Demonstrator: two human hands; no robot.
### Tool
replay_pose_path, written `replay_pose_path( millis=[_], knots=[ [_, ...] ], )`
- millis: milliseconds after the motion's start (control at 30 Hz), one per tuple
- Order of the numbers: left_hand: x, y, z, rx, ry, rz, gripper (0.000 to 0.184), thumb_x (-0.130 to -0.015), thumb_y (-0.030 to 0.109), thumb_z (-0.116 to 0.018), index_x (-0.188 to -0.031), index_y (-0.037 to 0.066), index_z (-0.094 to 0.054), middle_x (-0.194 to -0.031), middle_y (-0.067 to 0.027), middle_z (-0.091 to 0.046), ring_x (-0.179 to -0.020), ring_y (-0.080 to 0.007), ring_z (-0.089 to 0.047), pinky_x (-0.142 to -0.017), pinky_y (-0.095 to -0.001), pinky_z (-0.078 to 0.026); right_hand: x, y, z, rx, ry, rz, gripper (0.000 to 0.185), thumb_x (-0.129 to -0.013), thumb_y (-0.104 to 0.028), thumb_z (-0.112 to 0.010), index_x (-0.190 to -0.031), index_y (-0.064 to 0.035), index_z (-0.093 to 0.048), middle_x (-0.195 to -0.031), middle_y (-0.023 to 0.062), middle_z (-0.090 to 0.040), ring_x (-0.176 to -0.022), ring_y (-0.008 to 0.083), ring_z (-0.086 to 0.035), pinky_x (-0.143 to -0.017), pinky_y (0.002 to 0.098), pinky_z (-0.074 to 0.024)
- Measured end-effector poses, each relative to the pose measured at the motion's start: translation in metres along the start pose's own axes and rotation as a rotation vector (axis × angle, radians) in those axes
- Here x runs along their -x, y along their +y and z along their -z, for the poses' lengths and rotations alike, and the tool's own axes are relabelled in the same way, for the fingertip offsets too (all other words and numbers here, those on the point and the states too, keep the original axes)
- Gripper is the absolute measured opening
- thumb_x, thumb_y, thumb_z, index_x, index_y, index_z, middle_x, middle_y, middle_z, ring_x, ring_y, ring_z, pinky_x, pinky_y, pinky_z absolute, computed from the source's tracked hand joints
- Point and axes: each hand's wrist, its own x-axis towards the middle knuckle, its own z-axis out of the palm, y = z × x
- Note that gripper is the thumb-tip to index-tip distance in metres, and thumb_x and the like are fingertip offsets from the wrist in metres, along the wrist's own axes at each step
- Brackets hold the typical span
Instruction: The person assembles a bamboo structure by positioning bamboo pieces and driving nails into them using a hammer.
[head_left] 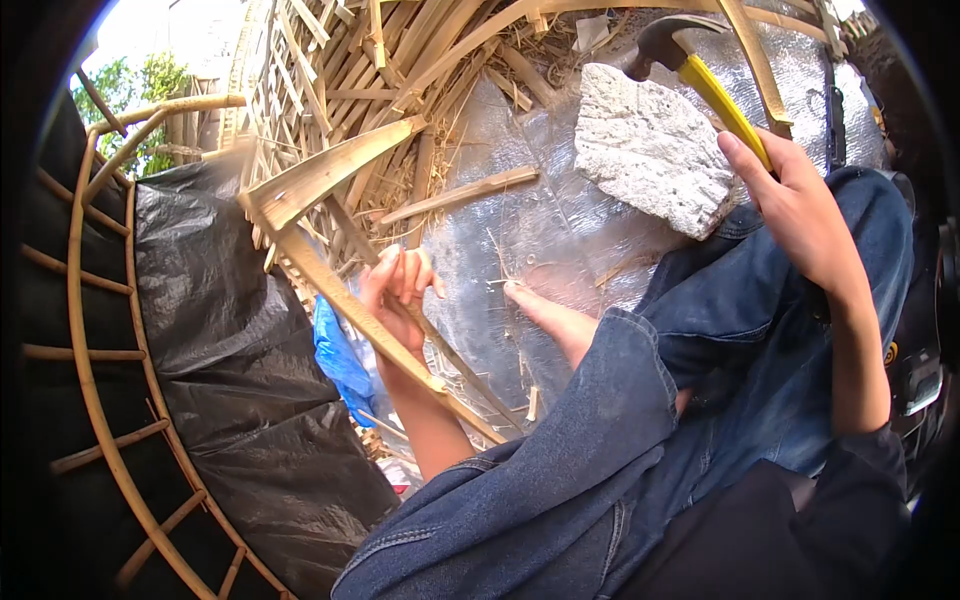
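Note:
My right hand (800, 195) is closed round the yellow handle of a hammer (720, 105), whose dark claw head is raised above a rough white stone block (650, 150). Below and left of the stone, my left hand (400, 285) is closed round a thin strip of a bamboo frame (350, 305). The frame's strips meet at a corner on the left, which is partly blurred, and a wider slat (340, 170) rises from there to the upper right. Its lower ends reach my thigh.
Bamboo strips (430, 50) are piled at the top. A loose stick (460, 195) lies on the silvery sheet (490, 250) near my bare foot (555, 320). At left are black plastic (230, 350), a bamboo ladder-like frame (90, 400) and a blue bag (340, 355).

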Motion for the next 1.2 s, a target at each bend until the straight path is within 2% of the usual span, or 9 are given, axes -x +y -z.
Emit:
replay_pose_path(
  millis=[200, 433, 467, 533, 567, 667, 833, 1067, 1200],
  knots=[
    [-0.002, -0.047, -0.043, 0.156, -0.143, 0.030, 0.059, -0.106, 0.053, -0.031, -0.066, 0.010, -0.040, -0.061, -0.0022, -0.036, -0.062, -0.0165, -0.044, -0.059, -0.0333, -0.048, 0.005, -0.013, 0.012, -0.041, -0.031, -0.056, 0.037, -0.104, -0.033, -0.056, -0.089, 0.0008, -0.058, -0.070, -0.0053, -0.043, -0.067, 0.0060, -0.037, -0.058, 0.0273, -0.0349],
    [-0.010, -0.111, -0.107, -0.498, -0.066, 0.233, 0.061, -0.100, 0.054, -0.054, -0.064, 0.005, -0.053, -0.053, 0.0018, -0.043, -0.051, -0.0097, -0.044, -0.049, -0.0293, -0.038, 0.020, -0.016, 0.037, -0.049, 0.043, -0.172, 0.035, -0.107, -0.031, -0.052, -0.090, -0.0006, -0.058, -0.069, -0.0056, -0.042, -0.063, 0.0039, -0.037, -0.053, 0.0266, -0.0317],
    [-0.014, -0.121, -0.109, -0.684, -0.072, 0.225, 0.061, -0.099, 0.054, -0.056, -0.064, 0.004, -0.054, -0.053, 0.0007, -0.044, -0.050, -0.0094, -0.044, -0.048, -0.0300, -0.037, 0.020, -0.010, 0.034, -0.016, 0.053, -0.077, 0.035, -0.107, -0.036, -0.048, -0.084, -0.0100, -0.052, -0.062, -0.0078, -0.040, -0.048, 0.0012, -0.035, -0.042, 0.0203, -0.0289],
    [-0.015, -0.129, -0.114, -0.621, -0.058, 0.253, 0.063, -0.097, 0.056, -0.058, -0.065, 0.002, -0.054, -0.054, -0.0016, -0.047, -0.049, -0.0091, -0.045, -0.047, -0.0313, -0.037, 0.021, -0.012, 0.033, 0.073, 0.009, -0.045, 0.038, -0.108, -0.037, -0.047, -0.083, -0.0088, -0.052, -0.064, -0.0071, -0.041, -0.054, 0.0022, -0.036, -0.047, 0.0215, -0.0308],
    [-0.016, -0.123, -0.116, -0.600, -0.069, 0.318, 0.061, -0.097, 0.057, -0.058, -0.064, 0.006, -0.053, -0.054, 0.0015, -0.044, -0.049, -0.0072, -0.044, -0.046, -0.0287, -0.038, 0.022, -0.016, 0.031, 0.111, -0.017, -0.072, 0.036, -0.107, -0.030, -0.049, -0.092, 0.0013, -0.055, -0.067, -0.0028, -0.042, -0.064, 0.0078, -0.037, -0.056, 0.0293, -0.0364],
    [-0.016, -0.116, -0.114, -0.564, -0.090, 0.411, 0.060, -0.097, 0.058, -0.057, -0.063, 0.009, -0.052, -0.054, 0.0039, -0.043, -0.049, -0.0059, -0.045, -0.044, -0.0261, -0.041, 0.019, -0.019, 0.017, 0.210, -0.112, -0.047, 0.036, -0.107, -0.031, -0.049, -0.095, 0.0021, -0.056, -0.065, 0.0002, -0.043, -0.064, 0.0094, -0.038, -0.057, 0.0318, -0.0373],
    [-0.018, -0.145, -0.103, -0.465, -0.158, 0.466, 0.063, -0.096, 0.059, -0.057, -0.065, 0.004, -0.057, -0.055, -0.0007, -0.049, -0.048, -0.0094, -0.048, -0.048, -0.0284, -0.043, 0.009, -0.025, 0.003, 0.410, -0.282, -0.016, 0.035, -0.107, -0.031, -0.048, -0.109, 0.0030, -0.058, -0.066, 0.0201, -0.051, -0.057, 0.0276, -0.042, -0.060, 0.0409, -0.0411],
    [-0.014, -0.148, -0.091, 0.107, -0.400, 0.439, 0.045, -0.103, 0.046, -0.051, -0.095, 0.003, -0.061, -0.072, -0.0056, -0.061, -0.062, -0.0123, -0.058, -0.055, -0.0278, -0.047, 0.004, -0.024, 0.001, 0.334, -0.257, -0.026, 0.037, -0.108, -0.033, -0.045, -0.098, 0.0006, -0.056, -0.062, 0.0078, -0.044, -0.056, 0.0181, -0.040, -0.055, 0.0375, -0.0383],
    [-0.015, -0.145, -0.079, 0.038, -0.444, 0.463, 0.041, -0.104, 0.044, -0.050, -0.104, 0.004, -0.060, -0.080, -0.0062, -0.063, -0.069, -0.0135, -0.060, -0.060, -0.0287, -0.049, 0.005, -0.023, -0.005, 0.236, -0.214, -0.132, 0.035, -0.109, -0.031, -0.044, -0.094, -0.0011, -0.054, -0.061, 0.0043, -0.041, -0.056, 0.0155, -0.040, -0.054, 0.0365, -0.0364]
  ],
)
